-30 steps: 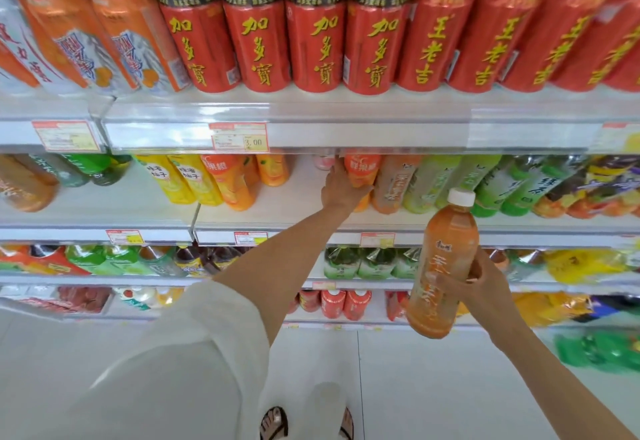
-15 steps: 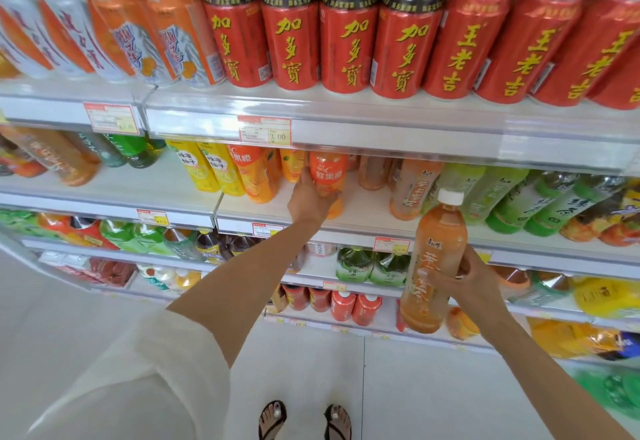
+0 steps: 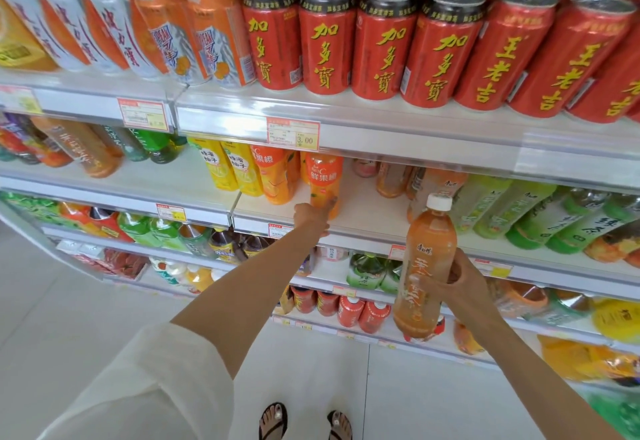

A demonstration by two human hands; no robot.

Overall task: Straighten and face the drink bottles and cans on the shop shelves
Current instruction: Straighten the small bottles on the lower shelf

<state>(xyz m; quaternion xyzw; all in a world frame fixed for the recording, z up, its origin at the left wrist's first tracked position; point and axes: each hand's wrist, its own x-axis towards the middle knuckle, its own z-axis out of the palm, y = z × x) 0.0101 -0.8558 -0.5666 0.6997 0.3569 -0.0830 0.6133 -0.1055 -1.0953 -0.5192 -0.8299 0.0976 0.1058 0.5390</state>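
- Bottle of orange juice (image 3: 323, 179), clear plastic with an orange label and white characters, stands upright near the front of the second white shelf (image 3: 367, 212), label facing outward, just right of a matching orange bottle (image 3: 277, 176).
- Left hand (image 3: 313, 214) reaches up and holds its lower part, thumb laid on the front; the other fingers are hidden.
- Right hand (image 3: 457, 287) is wrapped round the middle of a tall amber tea bottle with a white cap (image 3: 427, 266), held upright in the air in front of the shelves and off any of them.
- Second white shelf also holds yellow-labelled bottles (image 3: 225, 169) left of the orange ones and pale green bottles (image 3: 519, 211) further right.
- Top white shelf (image 3: 415, 117) carries packed rows of red cans with yellow characters (image 3: 325, 41), with orange-and-white cans (image 3: 207, 34) at their left.
- Lower shelves hold green bottles (image 3: 149, 228) and small red bottles (image 3: 349, 311).
- White-and-red price tag (image 3: 292, 133) sits on the top shelf's front edge.
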